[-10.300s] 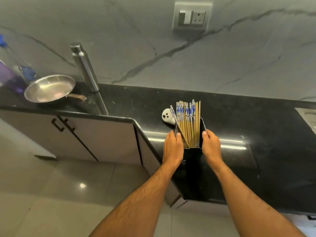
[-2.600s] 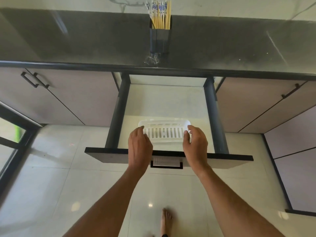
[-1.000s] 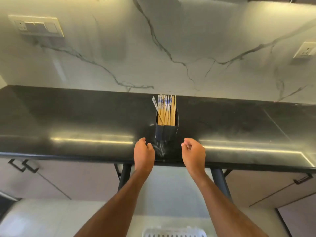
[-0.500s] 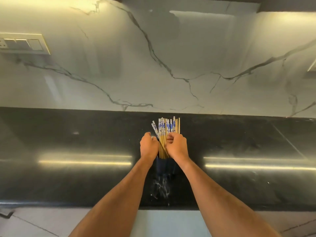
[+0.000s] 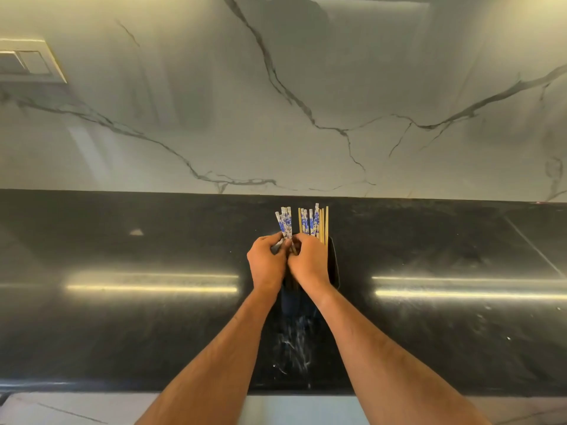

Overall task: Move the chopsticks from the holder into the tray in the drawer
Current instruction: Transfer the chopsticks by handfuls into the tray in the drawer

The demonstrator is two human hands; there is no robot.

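Observation:
A black holder [image 5: 333,265] stands on the black counter and holds several chopsticks [image 5: 313,223] with blue-and-white tops and bamboo shafts. My left hand [image 5: 266,265] grips a small bunch of chopsticks [image 5: 284,223] that leans left, apart from the others. My right hand [image 5: 310,261] is closed around the rest of the bundle at the holder's mouth. Both hands touch each other and hide most of the holder. The drawer and its tray are out of view.
The glossy black counter [image 5: 122,317] runs across the view, with its front edge near the bottom. A veined marble wall [image 5: 276,102] rises behind it. A switch plate [image 5: 27,61] sits on the wall at the far left.
The chopsticks have split into two bunches: my left hand has drawn a few to the left, while my right hand keeps hold of the remainder. The view has dropped slightly closer.

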